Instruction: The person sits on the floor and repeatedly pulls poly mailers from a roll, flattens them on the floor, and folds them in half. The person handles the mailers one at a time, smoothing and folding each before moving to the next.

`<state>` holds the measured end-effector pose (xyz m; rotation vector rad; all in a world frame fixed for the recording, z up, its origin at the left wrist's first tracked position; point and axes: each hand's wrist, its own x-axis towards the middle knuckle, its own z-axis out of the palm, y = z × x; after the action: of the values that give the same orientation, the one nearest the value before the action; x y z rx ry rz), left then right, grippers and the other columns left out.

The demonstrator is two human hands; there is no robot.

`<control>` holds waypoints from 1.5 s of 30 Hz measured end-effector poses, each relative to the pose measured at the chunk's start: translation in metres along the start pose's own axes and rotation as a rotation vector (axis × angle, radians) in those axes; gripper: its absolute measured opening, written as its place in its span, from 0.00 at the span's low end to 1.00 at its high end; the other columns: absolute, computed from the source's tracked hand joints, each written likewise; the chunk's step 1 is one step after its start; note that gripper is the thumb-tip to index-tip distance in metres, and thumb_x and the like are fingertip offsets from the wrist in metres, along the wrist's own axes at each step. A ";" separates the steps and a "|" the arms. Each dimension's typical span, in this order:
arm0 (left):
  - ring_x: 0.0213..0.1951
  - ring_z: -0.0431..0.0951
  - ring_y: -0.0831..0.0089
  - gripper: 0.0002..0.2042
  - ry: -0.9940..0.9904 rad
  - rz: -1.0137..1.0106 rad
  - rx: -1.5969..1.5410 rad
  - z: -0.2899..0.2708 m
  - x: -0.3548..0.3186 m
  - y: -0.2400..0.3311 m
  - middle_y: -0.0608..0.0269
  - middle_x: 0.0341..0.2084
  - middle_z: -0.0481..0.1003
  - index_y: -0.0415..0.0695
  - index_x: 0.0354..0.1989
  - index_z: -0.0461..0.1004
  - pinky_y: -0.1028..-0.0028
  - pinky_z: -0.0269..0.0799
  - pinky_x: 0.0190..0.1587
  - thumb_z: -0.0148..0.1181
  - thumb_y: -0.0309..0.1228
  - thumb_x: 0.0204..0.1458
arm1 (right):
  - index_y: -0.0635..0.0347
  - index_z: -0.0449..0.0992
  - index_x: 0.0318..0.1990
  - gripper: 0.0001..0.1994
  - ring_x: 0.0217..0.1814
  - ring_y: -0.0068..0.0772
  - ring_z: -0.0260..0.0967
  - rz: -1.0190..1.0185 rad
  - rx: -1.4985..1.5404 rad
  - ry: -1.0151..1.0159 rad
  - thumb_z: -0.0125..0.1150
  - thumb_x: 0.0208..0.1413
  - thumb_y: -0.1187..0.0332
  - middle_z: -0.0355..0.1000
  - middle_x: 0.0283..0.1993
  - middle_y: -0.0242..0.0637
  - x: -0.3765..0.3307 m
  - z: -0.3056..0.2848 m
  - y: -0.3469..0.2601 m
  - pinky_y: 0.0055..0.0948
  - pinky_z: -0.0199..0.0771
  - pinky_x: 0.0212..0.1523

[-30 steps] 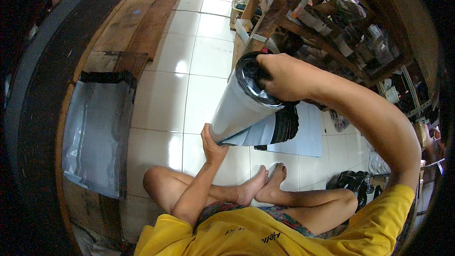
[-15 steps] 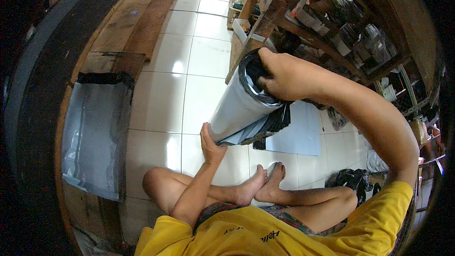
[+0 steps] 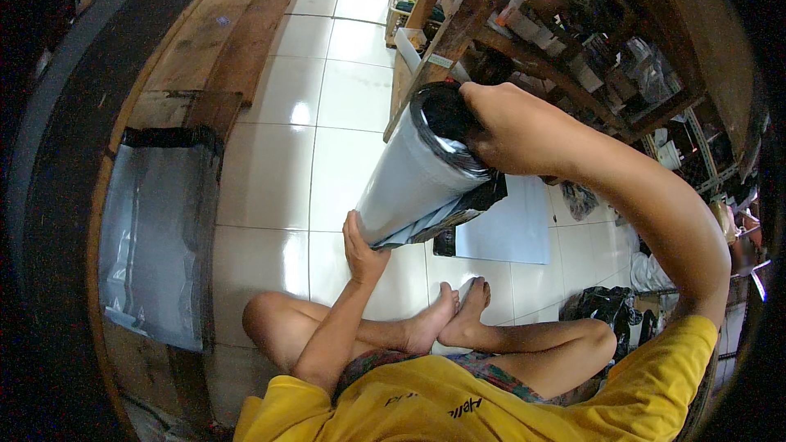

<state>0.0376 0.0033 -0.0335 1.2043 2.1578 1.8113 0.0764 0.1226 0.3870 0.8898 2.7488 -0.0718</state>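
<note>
Grey plastic roll (image 3: 405, 178): gripping base (image 3: 371, 229) with left hand (image 3: 363, 252), rim (image 3: 421, 121) with right hand (image 3: 509, 128), seemingly from inside; judging as rolling-up, needing loose flap (image 3: 454, 214) snugged.

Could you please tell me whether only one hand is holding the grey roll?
No: the right hand grips the grey roll at its open upper end, while the left hand holds its lower end.

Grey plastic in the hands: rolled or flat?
Rolled: the grey plastic curves into a tube, upper end open, right hand at that rim, left hand at the other end; loose flap along one side.
</note>
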 end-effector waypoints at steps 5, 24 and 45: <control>0.60 0.66 0.39 0.54 -0.008 -0.011 -0.004 0.003 0.001 0.001 0.36 0.60 0.63 0.38 0.70 0.47 0.52 0.67 0.62 0.78 0.25 0.34 | 0.70 0.69 0.44 0.15 0.47 0.66 0.74 0.073 -0.022 0.060 0.58 0.62 0.64 0.75 0.39 0.63 -0.009 -0.021 -0.017 0.52 0.73 0.46; 0.60 0.67 0.40 0.52 -0.012 0.031 -0.048 -0.006 0.005 0.000 0.39 0.59 0.63 0.38 0.68 0.50 0.54 0.68 0.61 0.78 0.23 0.33 | 0.67 0.65 0.64 0.34 0.64 0.60 0.67 -0.240 0.033 0.446 0.41 0.68 0.43 0.67 0.62 0.62 0.032 0.008 -0.032 0.47 0.65 0.65; 0.59 0.70 0.41 0.52 -0.154 -0.040 -0.143 -0.011 0.011 -0.019 0.38 0.60 0.64 0.38 0.69 0.50 0.55 0.69 0.60 0.79 0.27 0.34 | 0.66 0.68 0.62 0.35 0.53 0.66 0.71 -0.393 0.283 0.569 0.45 0.65 0.40 0.73 0.50 0.62 0.032 -0.001 -0.035 0.53 0.70 0.56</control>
<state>0.0146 0.0015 -0.0417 1.2163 1.9223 1.7598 0.0306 0.1125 0.3789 0.4586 3.4836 -0.3334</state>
